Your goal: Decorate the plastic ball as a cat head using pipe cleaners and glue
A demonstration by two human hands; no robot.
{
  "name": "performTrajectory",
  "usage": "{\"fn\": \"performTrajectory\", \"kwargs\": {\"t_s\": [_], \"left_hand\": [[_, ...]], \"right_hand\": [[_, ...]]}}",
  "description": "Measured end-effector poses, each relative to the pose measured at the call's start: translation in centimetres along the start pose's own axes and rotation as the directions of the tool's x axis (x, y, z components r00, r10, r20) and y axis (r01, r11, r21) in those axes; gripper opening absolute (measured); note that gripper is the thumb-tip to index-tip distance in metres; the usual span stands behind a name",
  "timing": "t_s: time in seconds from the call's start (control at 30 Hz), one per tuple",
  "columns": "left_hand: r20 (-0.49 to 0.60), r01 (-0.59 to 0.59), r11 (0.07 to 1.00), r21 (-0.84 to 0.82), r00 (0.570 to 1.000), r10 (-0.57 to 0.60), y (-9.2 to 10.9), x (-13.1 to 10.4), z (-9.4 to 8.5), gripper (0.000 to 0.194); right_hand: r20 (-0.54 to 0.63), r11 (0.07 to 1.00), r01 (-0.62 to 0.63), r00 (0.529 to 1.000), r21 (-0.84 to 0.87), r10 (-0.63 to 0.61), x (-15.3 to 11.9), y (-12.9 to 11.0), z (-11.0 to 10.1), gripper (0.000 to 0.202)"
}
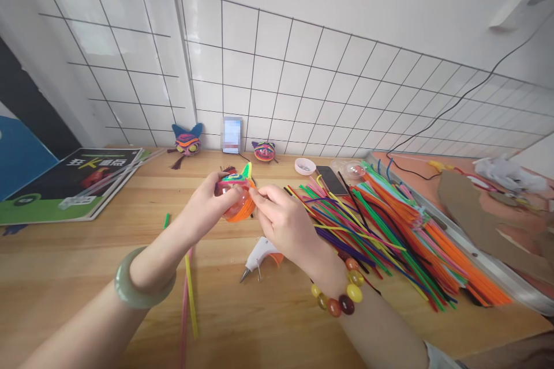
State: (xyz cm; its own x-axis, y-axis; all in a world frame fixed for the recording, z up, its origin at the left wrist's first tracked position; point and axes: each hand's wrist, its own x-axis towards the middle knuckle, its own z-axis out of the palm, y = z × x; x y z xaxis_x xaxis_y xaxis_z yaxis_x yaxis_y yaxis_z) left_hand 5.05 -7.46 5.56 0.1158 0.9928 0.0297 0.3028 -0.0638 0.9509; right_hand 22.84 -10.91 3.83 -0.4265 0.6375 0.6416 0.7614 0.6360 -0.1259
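A clear ball (236, 199) partly wrapped in orange, pink, blue and green pipe cleaners, with a green and yellow ear on top, is held up above the wooden table. My left hand (211, 199) grips it from the left, thumb across its front. At its right side, my right hand (283, 222) has its fingers pinched together against the edge; what they pinch is too small to make out. Below the hands lies a white glue gun (259, 256), its nozzle toward the lower left. Pink and yellow pipe cleaners (191, 294) lie beside my left forearm.
Many coloured pipe cleaners (389, 230) spread over the right side. Two decorated balls, one blue-eared (187, 141) and one purple-eared (264, 151), stand at the back beside a propped phone (232, 135). A pink bowl (305, 166) and dark phone (331, 180) sit behind; a book (64, 184) lies left.
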Motion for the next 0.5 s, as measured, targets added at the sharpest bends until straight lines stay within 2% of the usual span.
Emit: {"fn": "performTrajectory", "kwargs": {"t_s": [0.27, 0.5], "left_hand": [[0.023, -0.021, 0.999, -0.024, 0.999, 0.022, 0.11, -0.14, -0.11, 0.056], [0.028, -0.008, 0.999, -0.052, 1.0, 0.01, 0.96, -0.57, -0.36, 0.052]], "right_hand": [[-0.011, 1.0, 0.012, 1.0, 0.006, -0.012, 0.07, 0.03, -0.13, 0.035], [-0.036, 1.0, 0.02, 0.999, -0.002, -0.02, 0.14, 0.05, -0.3, 0.036]]}}
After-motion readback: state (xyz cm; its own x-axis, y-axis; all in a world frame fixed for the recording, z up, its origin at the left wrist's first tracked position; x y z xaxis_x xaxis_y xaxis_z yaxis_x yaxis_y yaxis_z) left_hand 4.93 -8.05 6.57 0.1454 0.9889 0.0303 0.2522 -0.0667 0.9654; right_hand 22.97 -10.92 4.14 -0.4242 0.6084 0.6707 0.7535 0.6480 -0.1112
